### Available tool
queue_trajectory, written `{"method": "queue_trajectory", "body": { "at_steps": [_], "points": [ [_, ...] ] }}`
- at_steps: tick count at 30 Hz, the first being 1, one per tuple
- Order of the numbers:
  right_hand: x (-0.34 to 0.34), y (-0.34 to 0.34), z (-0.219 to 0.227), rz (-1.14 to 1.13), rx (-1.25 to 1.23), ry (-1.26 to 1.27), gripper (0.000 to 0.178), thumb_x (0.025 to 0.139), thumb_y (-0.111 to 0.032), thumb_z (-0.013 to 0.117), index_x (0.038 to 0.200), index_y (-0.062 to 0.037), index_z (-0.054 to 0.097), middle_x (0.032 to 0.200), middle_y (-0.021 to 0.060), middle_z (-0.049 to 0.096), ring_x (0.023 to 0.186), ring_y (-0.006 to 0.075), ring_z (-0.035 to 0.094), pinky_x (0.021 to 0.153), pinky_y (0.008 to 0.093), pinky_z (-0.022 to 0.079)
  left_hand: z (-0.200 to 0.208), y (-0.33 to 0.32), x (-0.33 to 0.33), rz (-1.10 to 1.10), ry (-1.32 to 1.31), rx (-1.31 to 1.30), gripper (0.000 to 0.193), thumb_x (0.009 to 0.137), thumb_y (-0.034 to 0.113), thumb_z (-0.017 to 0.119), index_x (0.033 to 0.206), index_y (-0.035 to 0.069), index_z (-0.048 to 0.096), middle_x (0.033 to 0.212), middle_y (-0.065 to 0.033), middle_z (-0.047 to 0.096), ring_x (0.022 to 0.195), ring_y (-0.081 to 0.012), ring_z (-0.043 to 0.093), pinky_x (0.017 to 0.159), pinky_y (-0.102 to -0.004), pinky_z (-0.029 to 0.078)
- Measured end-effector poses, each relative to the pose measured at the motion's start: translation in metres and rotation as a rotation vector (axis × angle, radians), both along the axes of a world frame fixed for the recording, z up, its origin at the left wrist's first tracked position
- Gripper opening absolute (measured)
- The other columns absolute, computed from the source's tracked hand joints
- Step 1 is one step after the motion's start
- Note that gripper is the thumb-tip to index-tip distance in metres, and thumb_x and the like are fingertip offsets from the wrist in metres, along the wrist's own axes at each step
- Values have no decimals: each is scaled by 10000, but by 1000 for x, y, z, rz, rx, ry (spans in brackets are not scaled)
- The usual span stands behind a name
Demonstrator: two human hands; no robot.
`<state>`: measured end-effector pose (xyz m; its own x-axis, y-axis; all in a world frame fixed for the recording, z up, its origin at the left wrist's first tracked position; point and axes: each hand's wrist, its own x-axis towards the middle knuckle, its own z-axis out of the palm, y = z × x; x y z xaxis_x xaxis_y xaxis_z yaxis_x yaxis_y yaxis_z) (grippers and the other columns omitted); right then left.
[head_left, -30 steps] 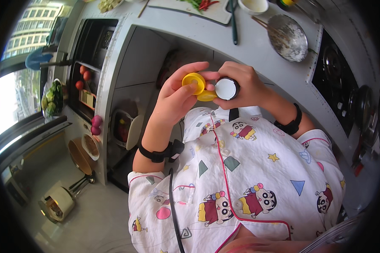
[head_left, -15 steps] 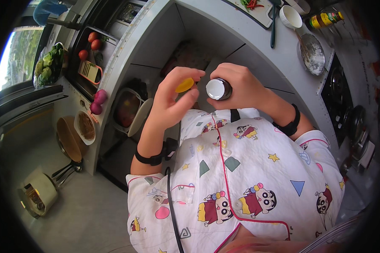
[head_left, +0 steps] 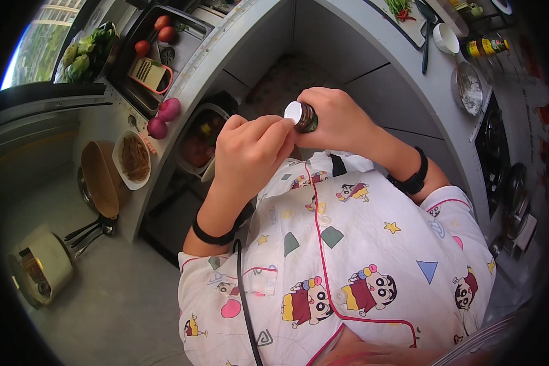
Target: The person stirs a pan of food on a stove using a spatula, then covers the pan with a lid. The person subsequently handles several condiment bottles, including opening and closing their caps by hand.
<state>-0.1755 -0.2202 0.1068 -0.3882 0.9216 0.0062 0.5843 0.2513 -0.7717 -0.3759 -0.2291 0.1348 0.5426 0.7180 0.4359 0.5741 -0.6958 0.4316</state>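
Observation:
My right hand (head_left: 334, 122) is wrapped round a small dark glass bottle (head_left: 308, 119), which is tilted so its mouth points left. A white seal (head_left: 293, 111) covers the mouth. At the rim, my left hand (head_left: 250, 149) is closed, with thumb and forefinger pinching the edge of the seal. The yellow cap does not show in my left hand; its palm is turned away. Both hands are in front of my body, above the gap between the counters.
Below my left hand stands a bin (head_left: 196, 146) with waste inside. The left counter holds onions (head_left: 169, 110), a dish of brown strips (head_left: 133, 159) and a sink tray with tomatoes (head_left: 162, 22). On the right are a white bowl (head_left: 446, 39), a floury pan (head_left: 470, 91) and a stove (head_left: 489, 146).
My left hand has come to the bottle's mouth and closed at the seal. The yellow cap by its fingers is out of sight there. The bottle has tipped toward the left hand.

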Motion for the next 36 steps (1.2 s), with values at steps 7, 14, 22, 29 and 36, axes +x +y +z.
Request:
{"method": "queue_trajectory", "body": {
  "at_steps": [7,14,22,29,36],
  "points": [
    [-39,2,-5,50,-6,-50,340,684,-306,754,779,-20,596,791,146,630,770,328,631,702,398,514,-3,-14,-33,108,82,26,193,681,25,761,832,97,666,789,5,702,563,-174,569,578,-293,395],
    [-54,0,-6,197,-65,11,334,667,-296,766,800,-27,621,793,137,636,786,323,638,706,392,517,-7,-19,-61,172,-110,-227,206,707,14,768,890,95,716,755,-25,699,572,-171,587,557,-271,449],
    [-64,3,-7,213,-99,-44,337,664,-305,757,805,-23,636,797,142,649,775,328,647,714,386,526,6,-17,-79,27,10,-327,203,734,52,776,927,101,735,819,-22,718,603,-159,600,617,-282,420],
    [-72,2,-16,223,-104,-80,335,653,-308,752,781,-18,642,782,148,650,758,332,653,703,392,533,3,-13,-80,21,175,-278,132,723,55,736,839,102,693,759,-21,685,589,-195,574,633,-308,399],
    [-73,7,-17,225,-91,-108,359,648,-309,750,802,0,652,793,158,659,771,328,660,715,392,537,-3,-10,-73,52,172,-274,139,698,44,716,812,90,651,683,-34,635,584,-238,550,637,-327,413]
  ]
}}
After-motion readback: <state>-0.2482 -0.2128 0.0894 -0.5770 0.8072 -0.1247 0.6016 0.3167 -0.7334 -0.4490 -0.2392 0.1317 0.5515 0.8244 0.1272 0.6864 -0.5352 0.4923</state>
